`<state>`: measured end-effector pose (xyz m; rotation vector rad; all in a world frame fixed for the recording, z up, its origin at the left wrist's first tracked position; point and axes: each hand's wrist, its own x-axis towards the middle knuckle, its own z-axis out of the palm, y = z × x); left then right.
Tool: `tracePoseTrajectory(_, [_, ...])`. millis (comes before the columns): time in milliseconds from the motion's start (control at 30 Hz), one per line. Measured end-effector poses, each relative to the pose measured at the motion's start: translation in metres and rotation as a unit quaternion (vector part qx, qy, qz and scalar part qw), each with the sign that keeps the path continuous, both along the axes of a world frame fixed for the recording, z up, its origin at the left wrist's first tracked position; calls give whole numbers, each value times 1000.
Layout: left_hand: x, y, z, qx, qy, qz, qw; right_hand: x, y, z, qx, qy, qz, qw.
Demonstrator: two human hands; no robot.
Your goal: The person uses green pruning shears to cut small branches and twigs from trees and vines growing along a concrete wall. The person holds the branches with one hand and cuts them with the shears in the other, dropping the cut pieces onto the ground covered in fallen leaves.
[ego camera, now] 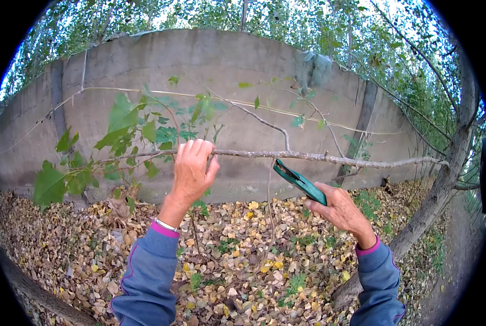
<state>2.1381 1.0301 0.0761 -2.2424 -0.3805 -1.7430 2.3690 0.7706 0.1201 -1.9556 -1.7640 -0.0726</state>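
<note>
A long grey tree branch [263, 154] runs across the view at about chest height, joined to a leaning trunk on the right. My left hand [194, 163] is closed around it left of the middle, near its leafy end. Large green leaves [123, 118] hang beyond that hand. In my right hand [340, 208] is a green-handled pruning tool [300, 181], tilted up to the left. Its upper end lies close under the branch, beside a thin hanging twig [270, 199]; whether it touches either is unclear. Several side twigs [263, 120] rise from the branch.
Behind the branch stands a concrete wall [226, 61], with a pale cord [235, 101] strung along it. Netting [319, 69] hangs over its top. The tree trunk [426, 212] leans at right, another trunk [43, 299] at lower left. Dry leaves [235, 265] cover the ground.
</note>
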Motion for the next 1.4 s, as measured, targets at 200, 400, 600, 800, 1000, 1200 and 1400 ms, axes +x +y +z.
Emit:
tracePoseTrajectory(200, [0,1,-3,1,-4,-18,1000,1,6,6,40,-72,33,996])
tracePoseTrajectory(400, [1,1,-4,-1,-11,-10,1000,0,6,11,27,-89,34,995])
tracePoseTrajectory(600, [2,6,-5,4,-7,-16,1000,-1,1,33,-63,-52,38,996])
tracePoseTrajectory(800, [1,8,-5,9,-8,-19,1000,0,2,46,-73,-112,42,990])
tracePoseTrajectory(1000, [1,8,-7,-3,-2,-14,1000,-1,2,41,-55,-121,78,988])
tracePoseTrajectory(1200, [0,7,-8,-9,-4,-17,1000,-13,4,49,-71,-143,64,985])
tracePoseTrajectory(1400, [2,7,-9,4,-7,-29,1000,-12,4,46,-68,-161,61,983])
